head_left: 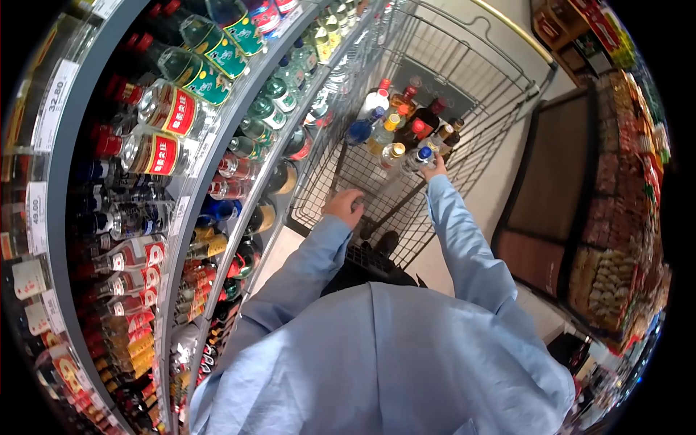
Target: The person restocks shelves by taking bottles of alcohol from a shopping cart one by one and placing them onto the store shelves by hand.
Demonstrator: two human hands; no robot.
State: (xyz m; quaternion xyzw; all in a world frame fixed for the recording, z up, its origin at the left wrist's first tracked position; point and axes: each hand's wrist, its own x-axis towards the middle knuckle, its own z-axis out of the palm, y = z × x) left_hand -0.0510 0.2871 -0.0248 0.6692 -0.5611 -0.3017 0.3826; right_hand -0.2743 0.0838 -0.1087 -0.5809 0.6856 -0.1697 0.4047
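Grasping with the right hand (436, 168) a clear blue-capped bottle (415, 162), cap toward the head, inside the wire shopping cart (500, 90) and at the near edge of a cluster of bottles. Gripping from the side, close to the cap, probably for a secure reach from above without knocking anything over; impossible to tell whether touching the cart's bottom. Holding the left hand (344, 207) out at the shelf side of the cart with fingers curled; cannot tell whether empty or hooked on the wire, perhaps placed there for steadiness. Just beside the grasped bottle, a clear gold-capped bottle (391, 155); farther in, a blue bottle (359, 131), a clear yellow-capped bottle (381, 138) and a white bottle (373, 105), all standing caps up, likely bunched for mutual bracing and kept upright against leaks. To the left, along the tiered shelving (90, 81), clear bottles with red labels (161, 154) and bottles with green labels (223, 56), presumably faced outward for reading from the aisle. Along the shelf edge, price tags (55, 105), two reading 32.80 and 49.00, seemingly fixed there for matching to nearby goods.
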